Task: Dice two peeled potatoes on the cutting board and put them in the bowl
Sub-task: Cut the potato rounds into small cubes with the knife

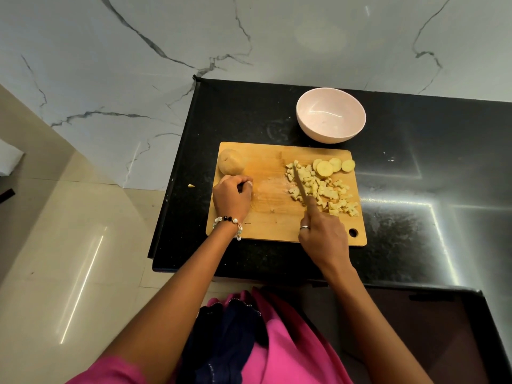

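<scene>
1. Right hand (322,234): fingers wrapped round the handle of a knife (299,182), a ring on one finger; the blade lies low against the left edge of the diced pile, tip pointing away from the person.
2. Left hand (232,195): fingers curled in loosely, holding nothing, knuckles resting on the board's left side; a beaded bracelet (227,223) at the wrist.
3. Diced potato (322,188): pale yellow small cubes, heaped on the right half of the board.
4. Potato slices (333,166): a few round discs, overlapping, at the far right of the board just beyond the cubes.
5. Whole peeled potato (231,161): pale tan, uncut, at the board's far left corner, just beyond the left hand.
6. Wooden cutting board (273,225): rectangular, hanging hole in the near right corner.
7. Bowl (331,115): pale pink, just beyond the board's far edge.
8. Worktop (415,162): black speckled stone, glossy.
9. Wall (138,51): white marble, grey veins.
10. Floor (69,245): cream tiles.
</scene>
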Demonstrator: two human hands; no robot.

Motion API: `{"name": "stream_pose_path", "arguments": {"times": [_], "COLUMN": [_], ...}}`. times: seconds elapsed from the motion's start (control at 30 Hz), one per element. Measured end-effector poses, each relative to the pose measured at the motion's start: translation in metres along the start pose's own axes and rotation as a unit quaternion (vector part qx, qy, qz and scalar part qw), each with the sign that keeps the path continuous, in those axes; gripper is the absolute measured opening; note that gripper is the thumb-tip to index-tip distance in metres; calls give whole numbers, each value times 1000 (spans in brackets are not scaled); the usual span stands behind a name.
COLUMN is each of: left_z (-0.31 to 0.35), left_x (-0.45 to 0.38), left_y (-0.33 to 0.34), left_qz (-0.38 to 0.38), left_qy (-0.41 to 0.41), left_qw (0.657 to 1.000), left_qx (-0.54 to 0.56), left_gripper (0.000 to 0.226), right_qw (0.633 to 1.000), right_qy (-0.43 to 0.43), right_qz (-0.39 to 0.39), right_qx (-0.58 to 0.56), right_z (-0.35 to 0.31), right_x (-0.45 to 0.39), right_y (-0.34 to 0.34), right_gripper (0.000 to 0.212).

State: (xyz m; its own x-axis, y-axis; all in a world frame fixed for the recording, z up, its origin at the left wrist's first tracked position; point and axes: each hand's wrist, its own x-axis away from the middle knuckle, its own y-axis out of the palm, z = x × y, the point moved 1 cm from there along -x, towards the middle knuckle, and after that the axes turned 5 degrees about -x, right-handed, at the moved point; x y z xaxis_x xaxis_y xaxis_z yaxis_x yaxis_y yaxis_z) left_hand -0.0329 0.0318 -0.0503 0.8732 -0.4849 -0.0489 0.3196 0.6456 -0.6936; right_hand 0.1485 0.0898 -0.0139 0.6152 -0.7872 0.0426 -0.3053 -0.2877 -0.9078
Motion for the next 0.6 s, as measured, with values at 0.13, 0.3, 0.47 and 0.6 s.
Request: {"name": "stream_pose_path", "arguments": {"times": [0.13,0.3,0.47,0.6], "left_z": [1,5,22,47], "left_x": [0,3,5,8], "left_y": [0,1,4,12], "left_qz": [-5,-13,-34,-39], "left_qy": [-1,-5,6,101], "left_qw": [1000,1000,999,994], "left_qx": [-7,-22,-38,-23], "left_gripper": [15,16,18,22], "right_qw": [999,999,995,989], "right_qy": [10,34,21,-24], "right_qz": [-27,-1,67,129], "right_qx": [12,-6,-64,69], "right_z": [2,11,23,36], "right_x": [4,-2,-8,-10], "right_y": [8,3,-14,-20], "right_gripper": [54,55,46,50]}}
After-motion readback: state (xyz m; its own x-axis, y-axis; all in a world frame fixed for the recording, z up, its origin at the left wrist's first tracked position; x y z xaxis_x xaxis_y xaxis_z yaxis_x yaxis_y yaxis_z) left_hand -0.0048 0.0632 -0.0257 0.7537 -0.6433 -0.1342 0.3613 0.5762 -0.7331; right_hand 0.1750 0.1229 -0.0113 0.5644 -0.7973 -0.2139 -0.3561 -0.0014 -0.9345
